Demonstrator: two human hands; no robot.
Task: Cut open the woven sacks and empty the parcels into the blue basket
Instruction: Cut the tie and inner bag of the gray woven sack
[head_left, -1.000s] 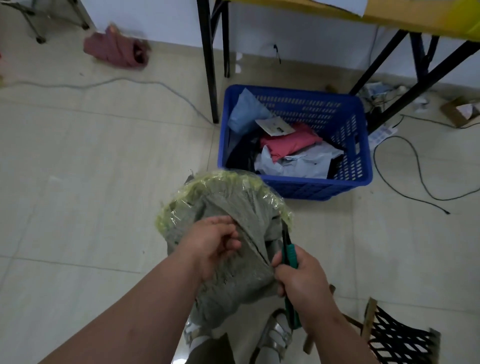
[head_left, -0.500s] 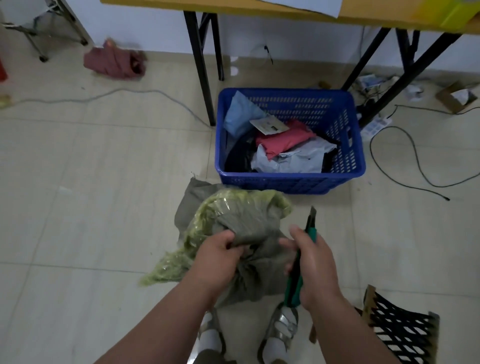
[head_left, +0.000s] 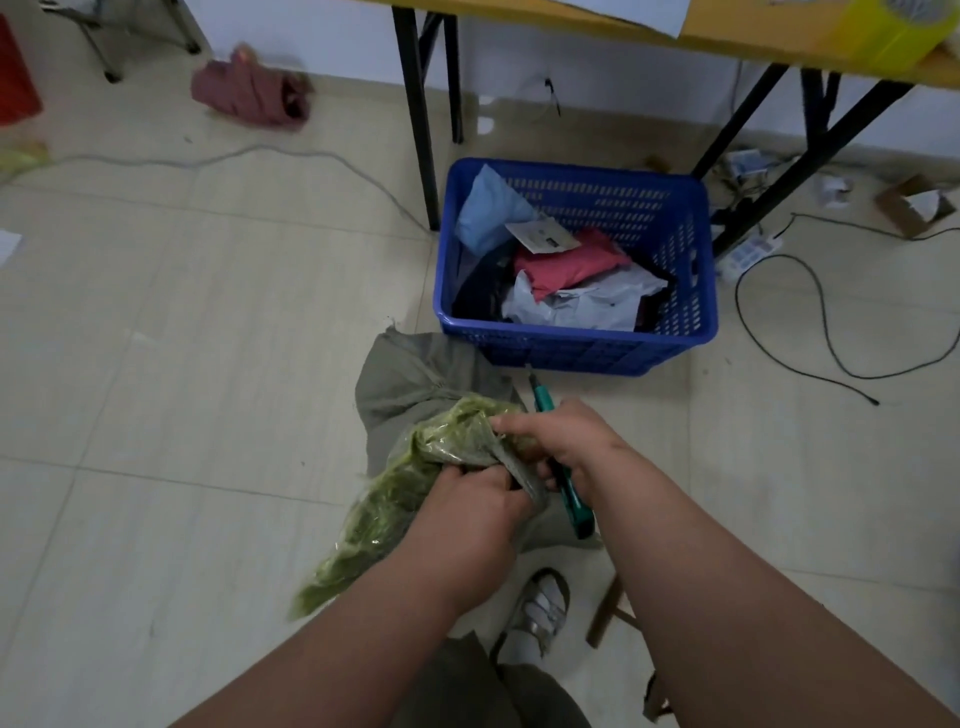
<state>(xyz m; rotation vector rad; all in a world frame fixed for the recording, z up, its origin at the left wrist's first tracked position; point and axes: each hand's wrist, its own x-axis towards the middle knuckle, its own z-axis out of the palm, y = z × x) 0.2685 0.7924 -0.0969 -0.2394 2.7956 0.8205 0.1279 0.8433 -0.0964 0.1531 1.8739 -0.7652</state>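
The grey woven sack (head_left: 415, 384), lying lengthwise on the floor toward the blue basket (head_left: 696, 291) just beyond it, is gripped at its green-taped near end by the left hand (head_left: 475, 501), while the teal cutter (head_left: 569, 491) is clenched in the right hand (head_left: 563, 441) just beside it.

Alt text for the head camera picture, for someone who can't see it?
Two bare hands, left hand and right hand, grip a grey woven sack over a tiled floor; the right also holds a green cutter. Beyond stands a blue basket holding parcels.
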